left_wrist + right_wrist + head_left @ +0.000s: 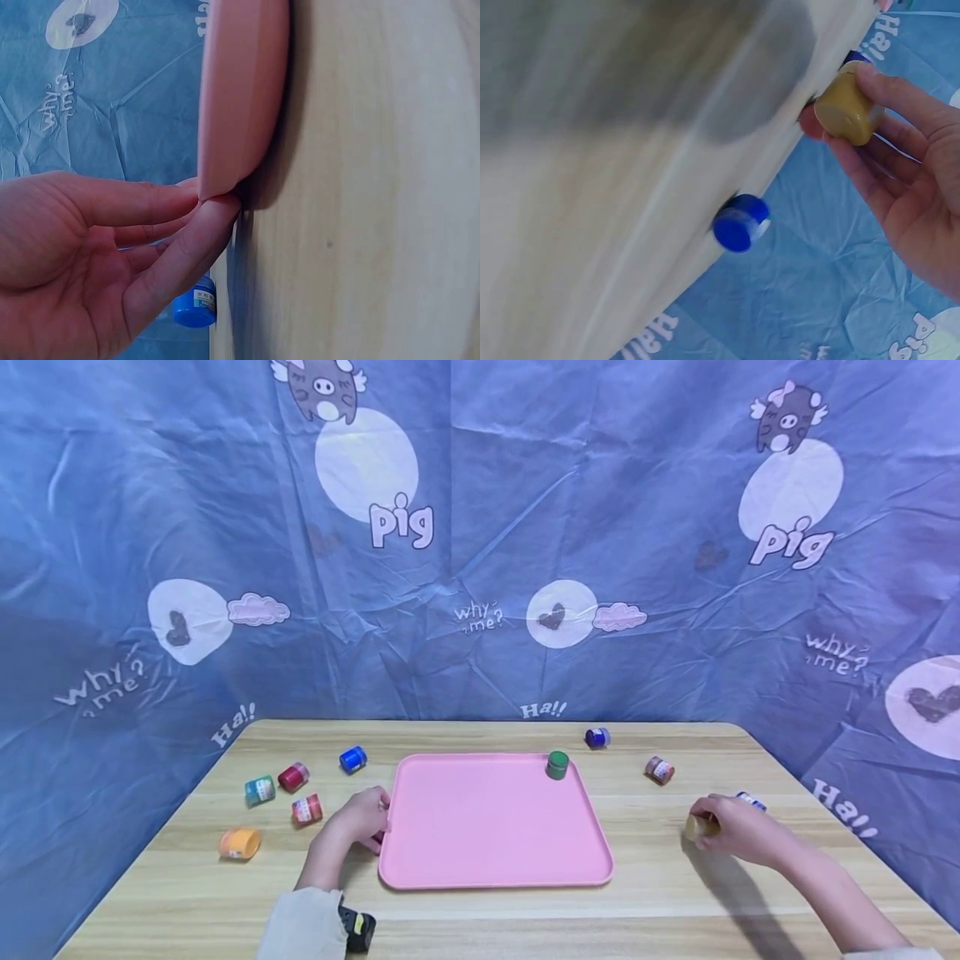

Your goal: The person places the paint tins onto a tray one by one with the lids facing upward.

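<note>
A pink tray [495,822] lies in the middle of the wooden table, with a green paint jar [557,765] upright in its far right corner. At the tray's left edge, my left hand [363,817] pinches the rim between thumb and fingers; the left wrist view shows this grip [105,247] up close. My right hand [738,828] holds a gold-yellow paint jar [847,105] between thumb and fingertips, to the right of the tray. Just beyond that hand, a blue-capped jar [751,801] is partly hidden.
Left of the tray lie an orange jar [240,843], a red jar [307,810], a dark red jar [293,777], a teal jar [259,790] and a blue jar [352,759]. Far right are a dark blue jar [597,738] and a brown jar [660,770]. A blue cloth [480,527] hangs behind.
</note>
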### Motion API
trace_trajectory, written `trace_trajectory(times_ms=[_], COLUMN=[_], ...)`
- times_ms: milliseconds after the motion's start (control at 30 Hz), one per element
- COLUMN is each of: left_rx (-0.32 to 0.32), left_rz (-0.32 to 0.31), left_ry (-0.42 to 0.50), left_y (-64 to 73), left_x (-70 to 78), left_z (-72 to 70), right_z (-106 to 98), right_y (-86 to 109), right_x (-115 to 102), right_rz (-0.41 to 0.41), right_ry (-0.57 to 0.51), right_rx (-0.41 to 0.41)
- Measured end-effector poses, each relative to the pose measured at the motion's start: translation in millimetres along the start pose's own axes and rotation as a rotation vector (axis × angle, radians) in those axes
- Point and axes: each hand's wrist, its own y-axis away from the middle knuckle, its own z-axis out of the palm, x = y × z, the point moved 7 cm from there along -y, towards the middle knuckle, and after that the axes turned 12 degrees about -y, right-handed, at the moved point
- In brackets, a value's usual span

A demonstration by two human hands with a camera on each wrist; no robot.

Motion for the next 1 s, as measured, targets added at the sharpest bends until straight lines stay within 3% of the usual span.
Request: trace_trajectory(times_ms=[300,567,1000], left_rx=[-0.003,-0.001,-0.004], left_rz=[-0.011,0.011,0.001], left_ry=[0.021,0.022,0.016], left_y=[-0.2,0.2,0.3], left_x=[0.2,1.4,0.7], left_z=[-0.1,-0.6,-0.5], right_z=[0,8,19], right_y=[-24.7,-43.9,-72.0], right_x=[-17,-25,-44], right_rz=[-0.017,0.037,-0.002], right_ry=[0.001,-0.014,-0.07], right_rx=[-0.011,-0.039,-0.052])
